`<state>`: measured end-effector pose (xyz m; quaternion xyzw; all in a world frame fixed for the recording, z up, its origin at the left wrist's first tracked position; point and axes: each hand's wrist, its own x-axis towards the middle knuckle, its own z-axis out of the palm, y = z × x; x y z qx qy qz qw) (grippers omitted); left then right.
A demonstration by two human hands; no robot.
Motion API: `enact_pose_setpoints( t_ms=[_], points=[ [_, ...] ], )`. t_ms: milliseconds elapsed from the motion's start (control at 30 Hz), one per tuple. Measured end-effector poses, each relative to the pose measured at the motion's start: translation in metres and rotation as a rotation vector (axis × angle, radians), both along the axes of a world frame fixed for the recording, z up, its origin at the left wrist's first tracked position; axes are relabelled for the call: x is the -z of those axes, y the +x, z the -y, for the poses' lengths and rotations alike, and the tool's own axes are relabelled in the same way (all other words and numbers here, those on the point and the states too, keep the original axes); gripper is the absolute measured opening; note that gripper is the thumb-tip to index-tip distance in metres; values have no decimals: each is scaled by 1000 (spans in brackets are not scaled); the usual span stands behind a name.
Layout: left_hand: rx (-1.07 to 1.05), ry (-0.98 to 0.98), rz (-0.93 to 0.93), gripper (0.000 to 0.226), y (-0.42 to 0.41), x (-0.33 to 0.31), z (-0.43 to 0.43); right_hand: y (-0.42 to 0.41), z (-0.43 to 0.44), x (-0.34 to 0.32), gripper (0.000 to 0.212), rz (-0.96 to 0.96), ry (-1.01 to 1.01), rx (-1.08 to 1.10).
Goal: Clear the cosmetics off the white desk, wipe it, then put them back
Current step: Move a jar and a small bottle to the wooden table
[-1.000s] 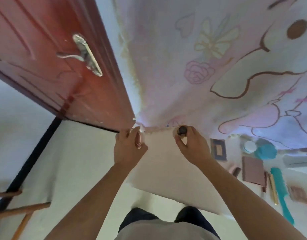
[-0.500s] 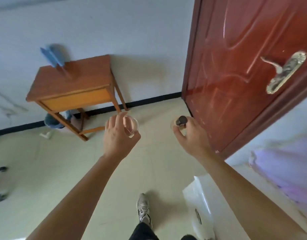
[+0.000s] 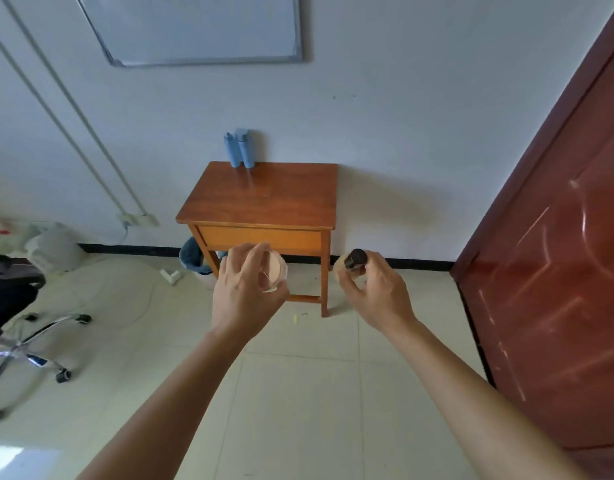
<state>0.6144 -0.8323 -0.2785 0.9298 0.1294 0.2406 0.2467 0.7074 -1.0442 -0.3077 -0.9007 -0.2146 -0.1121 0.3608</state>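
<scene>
Holding one cosmetic in each hand (head view, the only one). My left hand [image 3: 245, 296] has its fingers curled round a small clear jar [image 3: 276, 271] with a pale peach fill, its round face turned partly toward the camera. My right hand [image 3: 375, 292] wraps thumb and fingers round a small bottle [image 3: 354, 260], whose black cap sticks out above the fingers. Both items are carried in the air above the tiled floor [image 3: 298, 393], near each other but apart.

Beyond my hands a wooden table [image 3: 264, 199] stands against the pale wall [image 3: 385, 133]. Two blue bottles [image 3: 239, 148] stand upright at its back edge, just beside each other. A bin [image 3: 191, 258] with a blue liner sits on the floor under the table's left side. A red-brown door [image 3: 558, 271] fills the right edge; a whiteboard [image 3: 194, 26] hangs on the wall above the table. At the left are a black swivel chair [image 3: 7, 289] on a chrome base and, behind it, a pale bag [image 3: 46, 242] by the wall.
</scene>
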Motion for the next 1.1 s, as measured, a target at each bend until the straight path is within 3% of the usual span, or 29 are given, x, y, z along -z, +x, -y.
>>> enact_pose_setpoints(
  t_ms=[333,800,1100],
  points=[
    [18,-39,-21,75,118,12,-59,113,-62,4,29,-21,15,45],
    [-30,44,-52,77,393,-9,-156,400,-177,4,32,31,55,-12],
    [-45,30,-166,73,472,16,-227,503,-255,19,31,-59,-7,-63]
  ],
)
